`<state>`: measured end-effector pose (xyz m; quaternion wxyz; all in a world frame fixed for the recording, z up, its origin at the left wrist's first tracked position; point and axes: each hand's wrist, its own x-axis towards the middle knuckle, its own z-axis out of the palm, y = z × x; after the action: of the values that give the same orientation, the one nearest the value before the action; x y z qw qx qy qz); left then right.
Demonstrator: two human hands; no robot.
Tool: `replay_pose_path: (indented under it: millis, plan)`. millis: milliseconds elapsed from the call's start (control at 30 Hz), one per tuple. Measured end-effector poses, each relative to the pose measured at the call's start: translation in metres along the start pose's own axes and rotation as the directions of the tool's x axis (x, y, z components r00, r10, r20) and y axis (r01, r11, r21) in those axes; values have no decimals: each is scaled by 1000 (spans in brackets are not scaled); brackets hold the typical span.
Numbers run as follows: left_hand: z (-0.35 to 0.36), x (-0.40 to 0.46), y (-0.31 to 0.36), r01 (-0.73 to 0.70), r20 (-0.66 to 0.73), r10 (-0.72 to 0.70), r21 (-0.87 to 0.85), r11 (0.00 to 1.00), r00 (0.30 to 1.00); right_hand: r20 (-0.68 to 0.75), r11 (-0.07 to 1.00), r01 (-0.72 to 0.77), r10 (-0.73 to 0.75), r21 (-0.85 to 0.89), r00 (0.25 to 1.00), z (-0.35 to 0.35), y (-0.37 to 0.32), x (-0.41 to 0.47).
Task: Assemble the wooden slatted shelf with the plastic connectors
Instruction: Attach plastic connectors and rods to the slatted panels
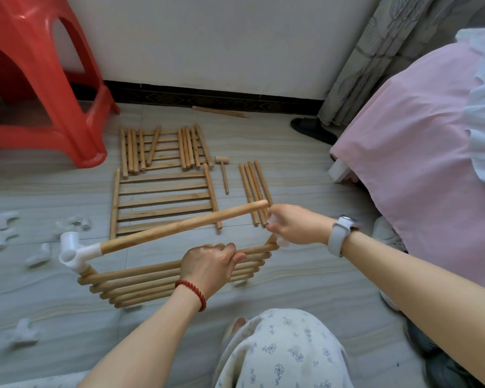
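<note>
A wooden slatted panel (140, 278) is held tilted above the floor. My left hand (210, 264) grips its top rail near the middle. A white plastic connector (73, 252) sits on the panel's left corner, and a round wooden dowel (179, 226) runs from it up to the right. My right hand (294, 224) holds another white connector (282, 241) at the panel's right corner, just below the dowel's free end. A second slatted panel (163, 200) lies flat on the floor behind.
Loose white connectors (3, 228) lie scattered on the floor at left. Several dowels (254, 189), a small wooden mallet (223, 172) and more rods over a third panel (163, 147) lie ahead. A red plastic stool (39, 79) stands left; a pink bed (420, 152) right.
</note>
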<state>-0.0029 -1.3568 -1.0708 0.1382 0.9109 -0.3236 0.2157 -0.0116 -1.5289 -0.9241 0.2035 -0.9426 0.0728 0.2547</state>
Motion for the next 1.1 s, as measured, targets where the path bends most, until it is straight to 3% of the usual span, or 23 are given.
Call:
replay_pose_path:
  millis: [100,167,333,433,533,600,667,700,733,800,867,1000,1033,1100]
  plan:
    - [0,1,-2,-1,11,1,-9,1000,1000,-37,868,-111,147,484,989,10,1,-1]
    - [1,0,-1,2,20,-2,-18,1000,1000,-38,849,-121,164,514,986,14,2,-2]
    - [2,-4,1,-4,27,5,-35,999,1000,-76,999,15,-12,43,997,11,1,-11]
    - [0,1,-3,5,47,-4,-14,1000,999,-65,899,250,-291,-359,954,8,4,-24]
    - [-3,7,-6,27,70,-26,-13,1000,997,-259,842,329,-462,-427,848,-19,6,-27]
    - [-4,5,-4,15,73,-13,-27,1000,997,-340,909,303,-392,-285,855,-28,14,-23]
    - [-5,1,-1,-2,69,5,-42,999,998,-360,966,250,-211,63,909,-18,22,-19]
    - [-6,0,1,-20,73,23,-41,999,997,-374,928,225,-105,295,922,-9,26,-16]
    - [-7,-1,1,-43,63,45,-35,998,997,-377,823,200,18,531,926,-2,28,-13]
    - [-11,0,0,-74,67,75,-12,997,995,-319,542,154,225,826,921,2,32,-8]
    - [-17,0,-2,-121,31,121,-11,993,992,-235,465,93,259,881,937,4,33,-3]
    - [-33,11,4,-334,-147,336,44,942,930,-171,482,47,217,875,961,22,26,3]
    - [-35,19,7,-300,-164,308,71,951,937,-173,471,47,227,881,958,23,25,4]
    - [-41,41,12,-92,-119,105,103,990,987,-173,451,47,241,891,955,21,24,6]
